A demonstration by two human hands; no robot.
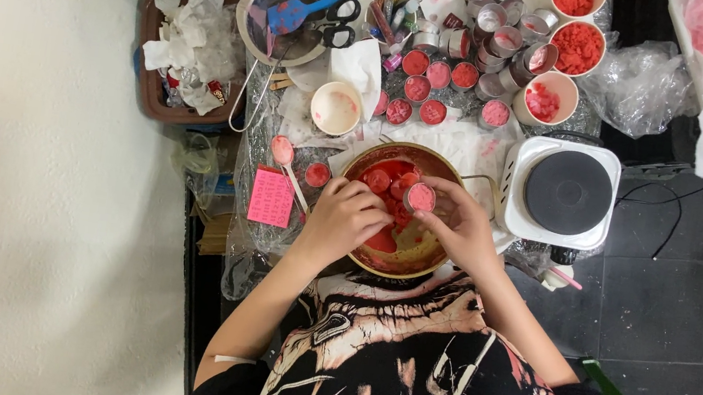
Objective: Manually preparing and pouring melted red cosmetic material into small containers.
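Over the brass pot [393, 264] of red liquid, beside the white hotplate [561, 194], the right hand [459, 223] has its fingers [438, 190] closed around a small pink-filled tin [420, 198], while the left hand [344, 217] curls loosely just beside it, holding nothing visible.

Shiny brass-coloured metal pot [445, 160], glossy red wax [391, 180], small metal tin [420, 198], matt black hotplate [568, 192], crumpled paper towels [194, 39]

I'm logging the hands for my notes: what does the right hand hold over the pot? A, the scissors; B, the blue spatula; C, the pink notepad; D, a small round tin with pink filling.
D: the right hand holds a small tin with pink filling over the pot; the spatula, scissors and notepad lie apart from it.
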